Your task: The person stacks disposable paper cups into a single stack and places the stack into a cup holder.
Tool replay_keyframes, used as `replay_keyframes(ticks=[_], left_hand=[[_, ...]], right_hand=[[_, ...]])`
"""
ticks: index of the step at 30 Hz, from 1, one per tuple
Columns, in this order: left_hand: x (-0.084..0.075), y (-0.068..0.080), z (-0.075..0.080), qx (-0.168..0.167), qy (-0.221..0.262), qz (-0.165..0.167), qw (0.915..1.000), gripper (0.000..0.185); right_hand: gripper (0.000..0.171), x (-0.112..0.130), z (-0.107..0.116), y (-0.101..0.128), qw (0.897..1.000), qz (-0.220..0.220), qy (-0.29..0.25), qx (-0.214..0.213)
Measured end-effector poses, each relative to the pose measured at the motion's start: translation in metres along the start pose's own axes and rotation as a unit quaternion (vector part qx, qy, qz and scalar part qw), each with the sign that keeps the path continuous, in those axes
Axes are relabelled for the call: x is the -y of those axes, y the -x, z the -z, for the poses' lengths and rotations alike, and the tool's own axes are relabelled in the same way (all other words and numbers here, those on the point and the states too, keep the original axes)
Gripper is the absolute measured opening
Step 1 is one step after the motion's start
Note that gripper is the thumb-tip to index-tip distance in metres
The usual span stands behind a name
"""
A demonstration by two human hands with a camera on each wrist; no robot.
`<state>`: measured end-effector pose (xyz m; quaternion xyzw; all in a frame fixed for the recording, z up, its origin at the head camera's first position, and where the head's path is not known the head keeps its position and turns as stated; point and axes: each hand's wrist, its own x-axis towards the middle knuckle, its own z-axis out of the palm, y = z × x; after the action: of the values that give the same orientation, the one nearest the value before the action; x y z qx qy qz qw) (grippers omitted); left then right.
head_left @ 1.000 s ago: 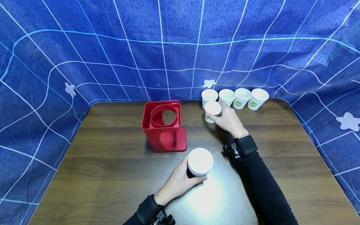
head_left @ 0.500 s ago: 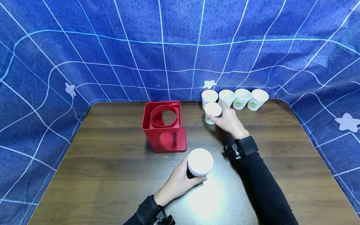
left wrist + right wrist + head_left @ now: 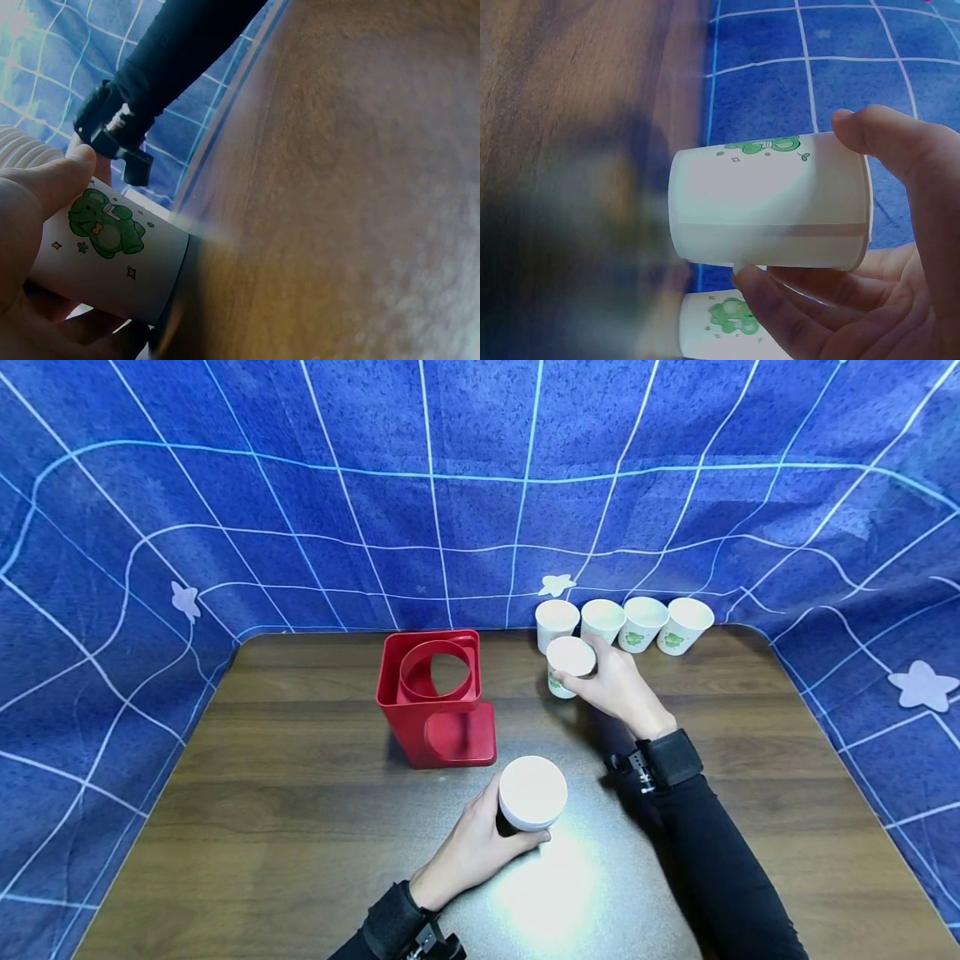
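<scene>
My left hand (image 3: 476,839) grips a stack of white paper cups (image 3: 533,793) in the middle of the table. In the left wrist view several nested rims show at the top of the paper cup stack (image 3: 112,247), and a green bear is printed on its side. Farther back, my right hand (image 3: 618,685) holds a single paper cup (image 3: 570,664) near its rim, just in front of a row of cups. The right wrist view has this paper cup (image 3: 772,202) between the thumb above and the fingers below.
Several white paper cups (image 3: 642,622) with green prints stand in a row at the back edge of the table (image 3: 285,810). A red holder (image 3: 427,727) with a ring on top stands left of centre. A blue cloth (image 3: 480,510) with white lines hangs behind.
My right hand has come slightly nearer to me with the paper cup, away from the row. The left hand and its cup stack have stayed in place.
</scene>
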<state>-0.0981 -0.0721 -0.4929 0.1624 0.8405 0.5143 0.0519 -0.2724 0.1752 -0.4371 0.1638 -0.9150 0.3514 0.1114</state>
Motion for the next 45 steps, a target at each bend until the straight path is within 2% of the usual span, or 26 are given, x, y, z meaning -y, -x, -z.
replay_keyframes(ticks=[11,14,23,38,45], left_hand=[[0.001,0.001,0.0,-0.002,-0.001,-0.001,1.0,0.09],[0.001,0.001,0.0,-0.002,-0.002,-0.002,1.0,0.089],[0.0,0.001,0.0,0.0,0.002,0.002,1.0,0.091],[0.001,0.0,0.0,0.003,0.007,0.0,1.0,0.092],[0.001,-0.001,0.0,0.001,0.005,-0.003,1.0,0.091]], right_hand=[[0.066,0.018,0.019,0.017,0.999,0.036,0.0,-0.006],[0.065,0.025,0.024,0.022,0.999,0.045,0.0,-0.007],[0.061,0.046,0.036,0.038,0.999,0.037,-0.009,0.003],[0.061,0.069,0.053,0.062,0.997,0.075,0.003,-0.006],[0.062,0.078,0.055,0.074,0.996,0.088,-0.014,0.023]])
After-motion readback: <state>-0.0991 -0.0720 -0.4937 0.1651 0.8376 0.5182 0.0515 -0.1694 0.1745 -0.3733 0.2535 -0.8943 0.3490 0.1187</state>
